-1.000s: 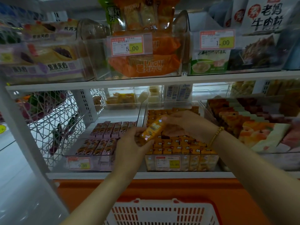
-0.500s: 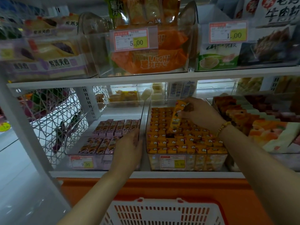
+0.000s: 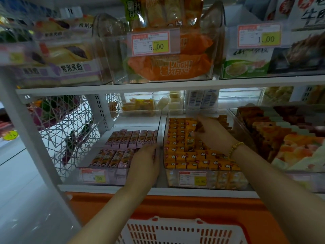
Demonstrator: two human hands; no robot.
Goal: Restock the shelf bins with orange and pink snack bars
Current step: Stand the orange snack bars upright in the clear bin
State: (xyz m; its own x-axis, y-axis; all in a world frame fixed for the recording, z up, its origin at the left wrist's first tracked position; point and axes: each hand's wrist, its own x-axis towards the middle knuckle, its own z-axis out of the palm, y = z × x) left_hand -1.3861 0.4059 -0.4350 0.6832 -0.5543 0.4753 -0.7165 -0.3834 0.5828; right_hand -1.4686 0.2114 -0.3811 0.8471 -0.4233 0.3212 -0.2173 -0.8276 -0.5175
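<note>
Head view: your right hand (image 3: 209, 132) pinches an orange snack bar (image 3: 190, 138) by its far end, over the orange bin (image 3: 175, 181). The bar is tilted, its long axis running from your fingers down toward you, low end among the packed orange bars (image 3: 190, 157). Your left hand (image 3: 144, 164) lies flat, fingers together, on the pink bars (image 3: 130, 140) at the pink bin's (image 3: 121, 176) right edge.

From my feed, white shelving fills most of the view. The upper shelf board (image 3: 123, 88) runs straight across, and a slanted white post (image 3: 30, 138) meets it at the left. A white wire mesh panel (image 3: 58, 131) stands behind the post, with a perforated upright (image 3: 98, 111) further in. Below the lower shelf board (image 3: 175, 190) sits an orange panel (image 3: 175, 205). The pale, glossy floor (image 3: 21, 199) at the left catches dull reflections. The light looks dim.
</note>
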